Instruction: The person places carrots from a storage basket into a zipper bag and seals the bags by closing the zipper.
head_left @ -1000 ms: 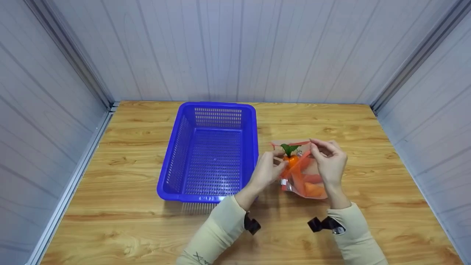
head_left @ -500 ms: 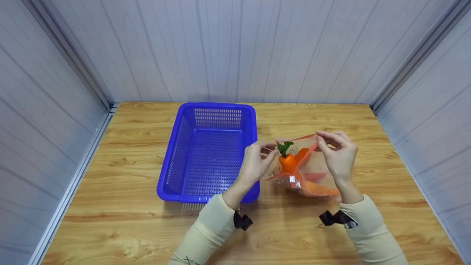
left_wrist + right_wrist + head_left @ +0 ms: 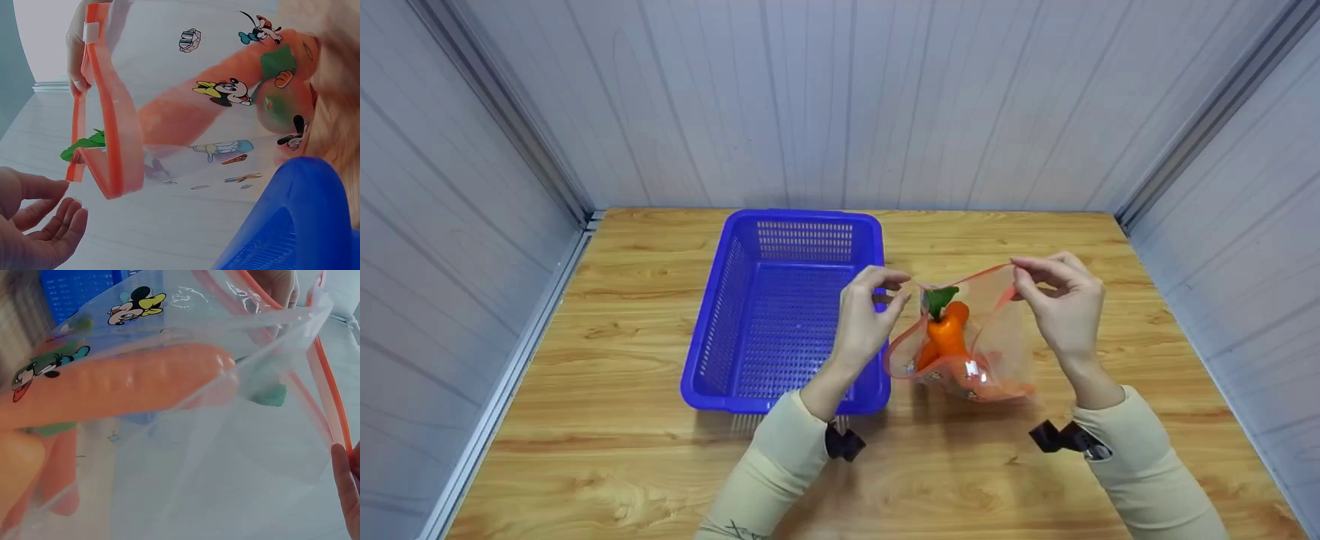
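A clear zip bag (image 3: 1012, 349) with an orange rim and printed cartoon figures stands with its mouth spread. Inside, a carrot (image 3: 949, 337) leans upward, its green leaves (image 3: 939, 300) near the opening. More orange pieces lie lower down, including a rounded one (image 3: 284, 107) with green on it. My right hand (image 3: 1061, 304) pinches the rim at the back right corner between thumb and fingers. At the rim's left corner is my left hand (image 3: 862, 319), a fingertip touching or almost touching the rim, its thumb and fingers apart; whether it bears on the film I cannot tell.
A blue perforated plastic basket (image 3: 690, 360) stands left of the bag, partly beneath my left hand and forearm. Both are on a wood-grain table (image 3: 622, 465). Pale panel walls (image 3: 810, 97) enclose the back and sides.
The hands have moved apart, the left one leftward and the right one rightward and up. The bag's mouth has spread wider. My left fingers have come away from the carrot top.
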{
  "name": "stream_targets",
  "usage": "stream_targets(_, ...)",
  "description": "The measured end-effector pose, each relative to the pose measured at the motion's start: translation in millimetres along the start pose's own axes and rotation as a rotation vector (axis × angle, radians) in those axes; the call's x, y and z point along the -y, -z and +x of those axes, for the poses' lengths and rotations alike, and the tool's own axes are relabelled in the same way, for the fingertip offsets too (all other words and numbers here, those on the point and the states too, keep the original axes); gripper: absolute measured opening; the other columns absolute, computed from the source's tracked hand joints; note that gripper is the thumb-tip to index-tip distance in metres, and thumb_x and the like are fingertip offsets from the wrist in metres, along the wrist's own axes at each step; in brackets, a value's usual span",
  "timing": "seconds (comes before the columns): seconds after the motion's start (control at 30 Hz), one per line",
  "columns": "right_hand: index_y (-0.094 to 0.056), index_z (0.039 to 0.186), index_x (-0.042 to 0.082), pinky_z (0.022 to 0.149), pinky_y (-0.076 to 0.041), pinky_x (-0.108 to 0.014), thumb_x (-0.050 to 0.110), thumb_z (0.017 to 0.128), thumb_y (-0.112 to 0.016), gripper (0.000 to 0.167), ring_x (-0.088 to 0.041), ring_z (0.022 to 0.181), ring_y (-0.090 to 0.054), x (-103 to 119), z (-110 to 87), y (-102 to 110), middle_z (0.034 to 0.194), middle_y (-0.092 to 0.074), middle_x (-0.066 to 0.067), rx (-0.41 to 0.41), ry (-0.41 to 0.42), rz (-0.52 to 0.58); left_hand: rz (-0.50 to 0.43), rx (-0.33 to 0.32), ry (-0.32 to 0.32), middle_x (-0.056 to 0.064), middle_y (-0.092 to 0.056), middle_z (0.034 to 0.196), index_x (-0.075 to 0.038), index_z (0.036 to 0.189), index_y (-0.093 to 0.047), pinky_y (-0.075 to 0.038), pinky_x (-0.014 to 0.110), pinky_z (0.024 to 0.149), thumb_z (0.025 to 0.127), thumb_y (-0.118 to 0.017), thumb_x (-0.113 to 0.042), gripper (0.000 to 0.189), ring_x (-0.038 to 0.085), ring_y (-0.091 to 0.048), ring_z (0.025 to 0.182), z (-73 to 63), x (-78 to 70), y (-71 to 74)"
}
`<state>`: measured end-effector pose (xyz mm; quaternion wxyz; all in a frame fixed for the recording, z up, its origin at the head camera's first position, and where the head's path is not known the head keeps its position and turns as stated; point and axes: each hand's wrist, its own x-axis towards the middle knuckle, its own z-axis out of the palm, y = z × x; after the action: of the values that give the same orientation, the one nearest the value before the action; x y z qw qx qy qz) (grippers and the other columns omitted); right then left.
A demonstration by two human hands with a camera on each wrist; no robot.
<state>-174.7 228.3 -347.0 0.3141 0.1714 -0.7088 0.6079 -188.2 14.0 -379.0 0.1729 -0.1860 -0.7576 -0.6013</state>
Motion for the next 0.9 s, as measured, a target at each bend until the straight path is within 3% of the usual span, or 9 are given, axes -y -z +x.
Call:
stream_targets(0.17, -0.063, 0.086, -0.017, 0.054, -0.051, -0.022, -0.014, 0.076, -0.057, 0.011, -0.015, 0.058, -0.058, 15, 3.2, -2, 0.072, -0.048, -0.019, 0.038, 0.012, -0.049, 0.059, 0.078, -0.001, 0.008, -0.059, 0.097, -0.001, 0.098, -0.065, -0.051, 0.029, 0.069, 0.077, -0.065, 0.002, 0.021, 0.019, -0.055, 0.09, 3.1, 0.7, -2.1)
stream_targets(0.4, -0.063, 0.086, -0.017, 0.054, -0.051, -0.023, -0.014, 0.077, -0.057, 0.012, -0.014, 0.06, -0.057, 23, 8.7, -2, 0.071, -0.048, -0.018, 0.074, 0.021, -0.075, 0.111, 0.159, 0.012, 0.002, -0.062, 0.103, -0.007, 0.102, -0.067, -0.048, 0.029, 0.073, 0.08, -0.063, -0.002, 0.023, 0.014, -0.055, 0.097, 6.9, -1.0, -4.5)
stream_targets(0.7, -0.063, 0.087, -0.017, 0.054, -0.051, -0.023, -0.014, 0.077, -0.056, 0.011, -0.014, 0.06, -0.058, 18, 12.8, 2, 0.072, -0.049, -0.017, 0.098, -0.001, -0.077, 0.069, 0.117, -0.089, 0.004, -0.066, 0.088, -0.003, 0.086, -0.071, -0.045, 0.02, 0.079, 0.079, -0.064, -0.006, 0.011, 0.013, -0.06, 0.088, 7.3, 1.8, -5.7)
stream_targets(0.9, -0.061, 0.087, -0.019, 0.053, -0.051, -0.022, -0.014, 0.078, -0.057, 0.012, -0.013, 0.058, -0.058, 18, 17.5, 6, 0.072, -0.05, -0.018, 0.132, -0.047, -0.045, 0.066, 0.069, -0.177, 0.005, -0.066, 0.08, -0.002, 0.083, -0.071, -0.047, 0.018, 0.073, 0.078, -0.064, -0.004, 0.009, 0.012, -0.06, 0.078, 10.0, -1.3, -4.5)
